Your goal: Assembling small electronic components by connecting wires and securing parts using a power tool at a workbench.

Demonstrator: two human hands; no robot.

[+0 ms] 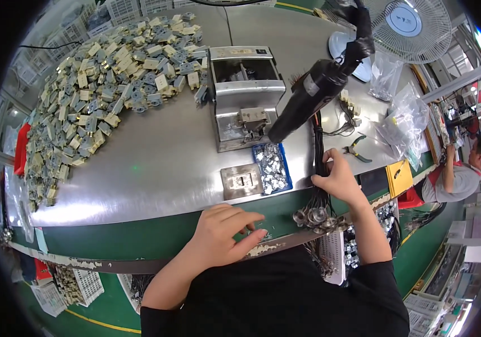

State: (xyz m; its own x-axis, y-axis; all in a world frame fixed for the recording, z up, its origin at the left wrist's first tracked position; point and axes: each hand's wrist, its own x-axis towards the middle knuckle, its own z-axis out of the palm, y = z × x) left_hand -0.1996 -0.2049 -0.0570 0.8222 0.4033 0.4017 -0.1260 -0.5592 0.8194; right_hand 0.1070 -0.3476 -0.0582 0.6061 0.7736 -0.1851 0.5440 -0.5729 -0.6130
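My left hand (223, 233) hovers over the green strip at the table's front edge. Its fingers are loosely bent, with the thumb apart from them and nothing visible between. My right hand (339, 178) has its thumb and fingers closed about a bundle of black wires (318, 140). Round metal ends (318, 218) of these wires hang at the table edge. Between the hands lie a blue tray (288, 182) of small shiny metal parts and a flat metal plate (230, 184) with a slot. Behind them stands a metal bench fixture (246, 92).
A large heap of beige and grey plug-like parts (111, 73) covers the table's left. A black tool on an arm (313, 92) leans beside the fixture. Pliers (355, 150), a yellow pad (399, 178), plastic bags (406, 121) and a fan (403, 22) are at right. A person (459, 174) sits farther right.
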